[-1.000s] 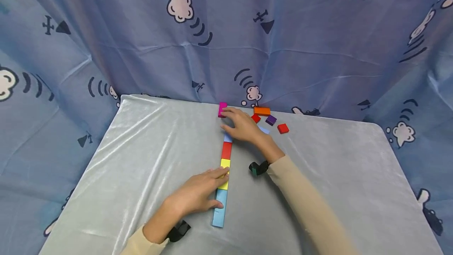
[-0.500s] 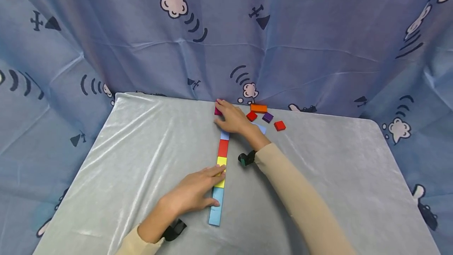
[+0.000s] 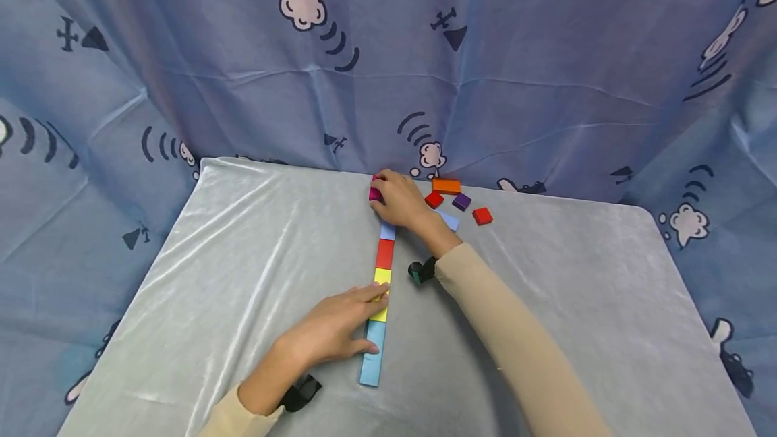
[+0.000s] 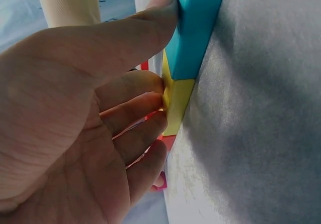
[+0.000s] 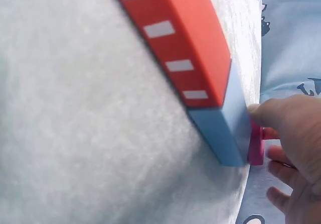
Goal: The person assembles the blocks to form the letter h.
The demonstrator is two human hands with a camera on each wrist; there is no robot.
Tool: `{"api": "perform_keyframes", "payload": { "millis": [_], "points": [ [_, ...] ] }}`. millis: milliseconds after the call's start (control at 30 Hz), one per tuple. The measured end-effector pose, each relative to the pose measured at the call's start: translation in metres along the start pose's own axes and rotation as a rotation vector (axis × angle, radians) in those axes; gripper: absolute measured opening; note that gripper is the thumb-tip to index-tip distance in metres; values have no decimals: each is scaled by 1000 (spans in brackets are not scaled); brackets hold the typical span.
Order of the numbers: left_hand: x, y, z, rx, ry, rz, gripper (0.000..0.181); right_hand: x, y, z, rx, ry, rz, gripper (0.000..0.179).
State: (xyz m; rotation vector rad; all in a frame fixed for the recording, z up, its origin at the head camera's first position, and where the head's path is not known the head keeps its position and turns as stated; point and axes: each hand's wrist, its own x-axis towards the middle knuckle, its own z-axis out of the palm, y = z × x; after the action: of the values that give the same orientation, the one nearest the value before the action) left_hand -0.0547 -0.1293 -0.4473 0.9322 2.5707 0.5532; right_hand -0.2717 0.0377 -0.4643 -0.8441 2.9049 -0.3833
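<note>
A straight row of blocks runs away from me: light blue block [image 3: 373, 366], yellow block [image 3: 382, 276], red block [image 3: 385, 253] and pale blue block [image 3: 388, 230]. White squares mark the red block's side in the right wrist view. My left hand [image 3: 328, 328] lies along the row, its fingers touching the yellow block and its thumb on the light blue one. At the row's far end my right hand [image 3: 403, 199] pinches a magenta block [image 5: 257, 146] between thumb and fingers. That block is partly hidden by the hand in the head view.
Right of the right hand lie an orange block [image 3: 446, 186], a small red block [image 3: 434, 199], a purple block [image 3: 462, 201], another red block [image 3: 483, 216] and a partly covered pale blue block [image 3: 448, 220]. A patterned blue curtain [image 3: 522, 86] hangs behind the table's back edge.
My right hand has moved slightly forward and left, and its thumb and fingers have closed round the magenta block. The left hand stays on the row.
</note>
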Motion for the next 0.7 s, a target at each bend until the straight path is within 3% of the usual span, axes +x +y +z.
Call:
{"api": "perform_keyframes", "payload": {
  "millis": [267,433,700],
  "points": [
    [1,1,0,1,2,4,77,2,3,-11,-6,-55,-37,36],
    [0,1,1,-7,10,4,77,5,5,-13,-18,-48,-67,32],
    [0,1,1,8,10,4,77,5,5,-11,46,-3,-26,30]
  ]
}}
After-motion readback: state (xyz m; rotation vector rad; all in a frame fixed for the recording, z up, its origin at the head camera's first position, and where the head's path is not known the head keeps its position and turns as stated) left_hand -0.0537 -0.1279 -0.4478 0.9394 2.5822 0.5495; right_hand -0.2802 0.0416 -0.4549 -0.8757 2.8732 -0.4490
